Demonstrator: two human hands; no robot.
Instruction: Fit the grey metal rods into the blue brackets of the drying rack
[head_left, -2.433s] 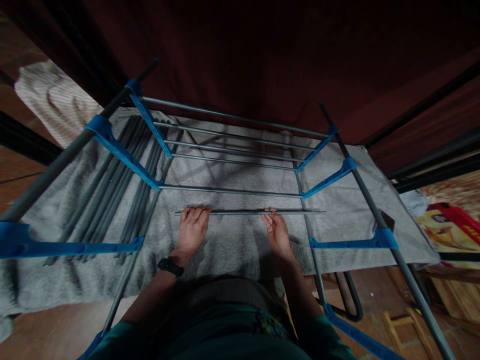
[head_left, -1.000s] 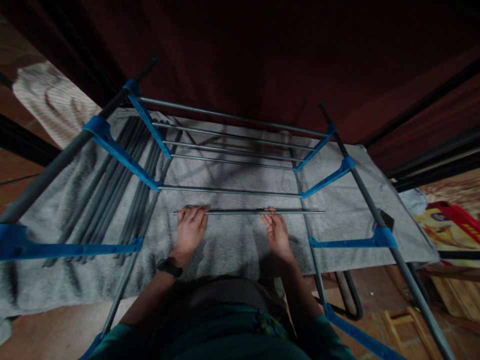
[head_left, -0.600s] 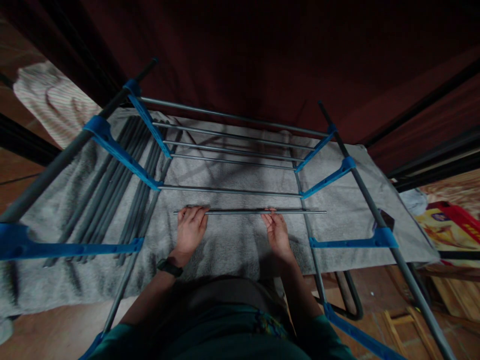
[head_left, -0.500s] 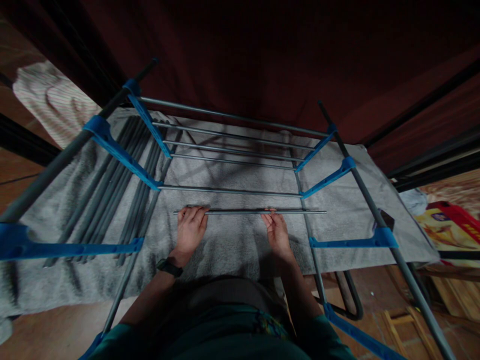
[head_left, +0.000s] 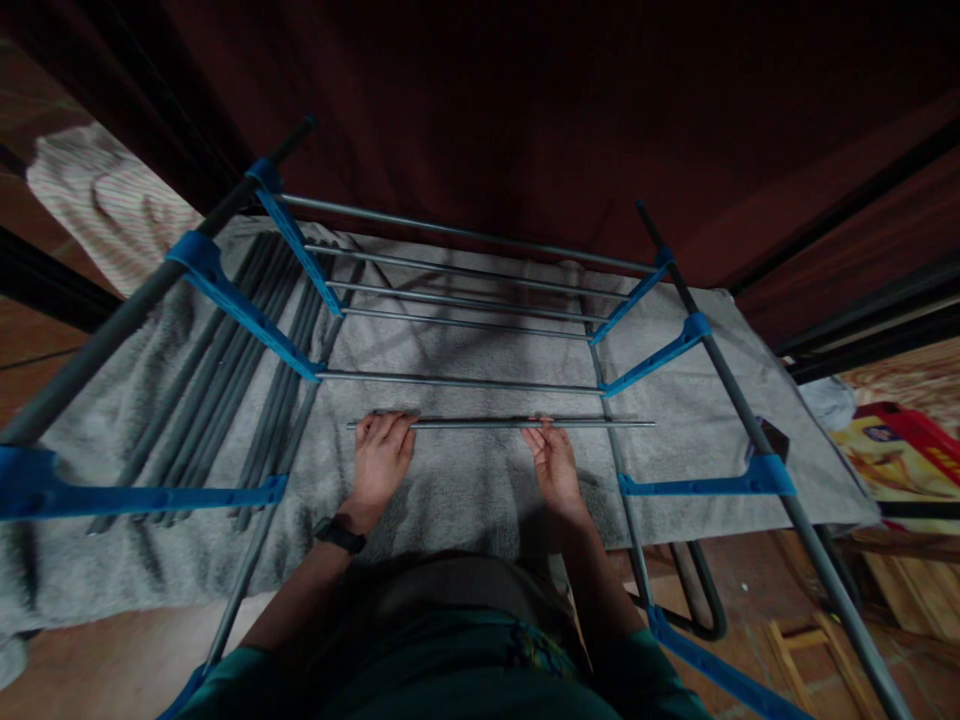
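Both the left hand (head_left: 382, 455) and the right hand (head_left: 555, 465) grip one thin grey rod (head_left: 472, 424) inside a drying-rack frame (head_left: 739, 400).
As I see it from my remote station, each hand closes its fingertips on the rod, well apart along it, and the rod's ends jut past both. It lies crosswise just above the grey towel (head_left: 465, 495), on the near side of the fitted rails (head_left: 457, 381) that span the blue brackets (head_left: 240, 305). Loose spare rods (head_left: 225, 360) lie on the towel at left.
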